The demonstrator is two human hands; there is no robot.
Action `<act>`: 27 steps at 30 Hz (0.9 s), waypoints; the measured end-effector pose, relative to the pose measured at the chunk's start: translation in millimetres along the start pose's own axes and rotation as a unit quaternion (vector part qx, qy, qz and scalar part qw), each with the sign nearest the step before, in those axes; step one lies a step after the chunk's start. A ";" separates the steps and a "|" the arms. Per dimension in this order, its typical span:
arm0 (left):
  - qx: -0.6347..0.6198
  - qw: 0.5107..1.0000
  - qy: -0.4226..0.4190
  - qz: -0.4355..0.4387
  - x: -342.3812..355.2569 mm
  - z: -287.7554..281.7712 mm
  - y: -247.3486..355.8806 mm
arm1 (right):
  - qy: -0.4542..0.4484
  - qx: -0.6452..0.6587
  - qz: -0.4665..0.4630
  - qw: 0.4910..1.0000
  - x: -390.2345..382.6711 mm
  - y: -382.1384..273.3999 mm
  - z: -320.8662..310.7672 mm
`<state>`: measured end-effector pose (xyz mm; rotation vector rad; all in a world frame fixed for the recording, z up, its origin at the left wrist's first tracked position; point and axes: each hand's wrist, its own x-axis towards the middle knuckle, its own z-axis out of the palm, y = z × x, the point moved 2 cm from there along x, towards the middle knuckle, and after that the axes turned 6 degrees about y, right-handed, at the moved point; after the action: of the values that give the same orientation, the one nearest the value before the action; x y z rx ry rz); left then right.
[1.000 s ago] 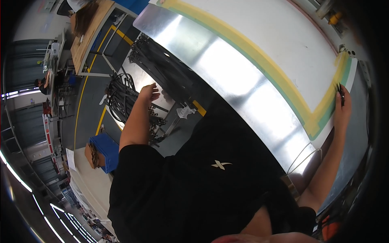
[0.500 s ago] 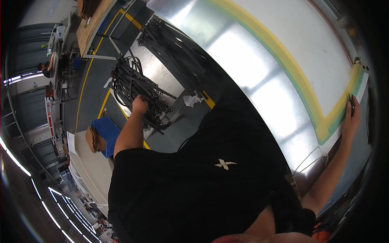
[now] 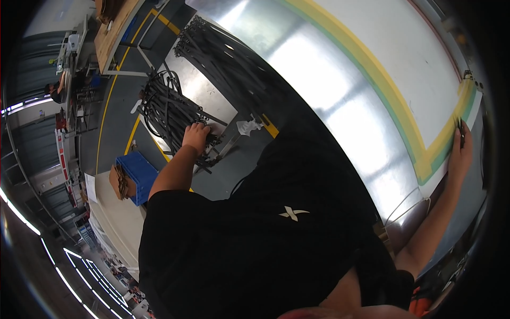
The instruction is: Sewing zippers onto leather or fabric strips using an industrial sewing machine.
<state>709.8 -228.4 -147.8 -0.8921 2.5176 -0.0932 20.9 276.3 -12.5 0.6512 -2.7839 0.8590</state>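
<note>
My left hand (image 3: 196,137) reaches down to a pile of long black cables (image 3: 167,101) with small metal fittings at their ends. Its fingers bend over the fitting ends on the pile's near right side; whether they have one cable or several is hidden. Far to the right, my right hand (image 3: 462,151) rests at the edge of a pale worktop (image 3: 382,53). In its closed fingers is a small dark tool with two pointed tips (image 3: 461,136), like tweezers. Yellow and green tape (image 3: 425,167) runs along the worktop next to that hand.
More black cables (image 3: 228,64) lie along a shiny metal surface (image 3: 204,93) beside the pile. Crumpled white plastic (image 3: 247,126) sits near its edge. A blue crate (image 3: 137,173) with cardboard (image 3: 122,183) stands at left. Further off, a person (image 3: 56,90) is at a bench.
My left hand has shifted right across the cable pile to the fitting ends. My right hand stays at the worktop edge with the pointed tool. The whole view has turned slightly.
</note>
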 end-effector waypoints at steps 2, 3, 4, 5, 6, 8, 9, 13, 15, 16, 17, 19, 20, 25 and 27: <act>-0.001 1.000 -0.007 0.014 -0.9 2.0 -4.8 | 0.003 0.008 -0.003 1.000 1.5 0.6 5.1; -0.002 1.000 -0.018 0.018 0.0 0.8 -5.0 | 0.001 0.005 -0.002 1.000 1.1 -0.9 4.8; -0.004 0.999 -0.029 0.022 0.5 -0.7 -5.4 | 0.000 0.002 -0.002 1.000 1.1 -2.1 5.3; -0.002 0.999 -0.029 0.022 0.4 -3.7 -6.4 | 0.000 0.003 0.000 1.000 1.1 -2.8 6.4; -0.010 0.998 -0.055 0.017 2.5 -5.9 -7.7 | 0.002 -0.004 -0.004 1.000 0.0 -4.5 3.6; -0.016 0.996 -0.081 0.014 5.9 -7.8 -9.9 | 0.005 -0.012 -0.007 1.000 -0.4 -3.9 -0.8; -0.020 0.997 -0.071 0.017 4.0 -9.3 -11.3 | 0.002 -0.008 -0.001 1.000 0.3 -1.2 0.5; -0.010 0.998 -0.038 0.039 3.7 -6.0 -24.8 | 0.001 -0.017 0.005 1.000 0.7 -2.5 2.2; -0.027 0.999 -0.043 0.018 7.1 -11.1 -28.7 | 0.002 -0.010 -0.001 1.000 0.8 1.7 3.2; -0.045 0.998 -0.047 -0.003 9.1 -16.9 -30.2 | 0.004 -0.003 -0.009 1.000 0.5 2.5 3.5; -0.044 0.998 -0.046 -0.002 10.8 -23.4 -31.2 | 0.005 -0.003 -0.008 1.000 -0.1 2.5 3.6; -0.119 0.987 -0.050 -0.098 13.3 -35.9 -36.7 | 0.009 -0.009 -0.031 0.999 -0.2 0.0 3.0; -0.118 0.987 -0.049 -0.097 15.1 -40.0 -40.0 | 0.010 -0.008 -0.030 0.999 -0.6 -0.3 3.0; -0.177 0.975 -0.026 -0.132 15.7 -74.2 -55.0 | 0.004 -0.014 -0.023 1.000 0.6 1.4 3.1; -0.171 0.979 -0.017 -0.109 10.9 -71.8 -54.7 | 0.009 -0.005 -0.035 0.999 -0.1 1.1 4.3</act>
<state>701.9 -284.5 -76.6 -1.2925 2.4346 0.2934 20.5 274.7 -16.6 0.7307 -2.7292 0.8313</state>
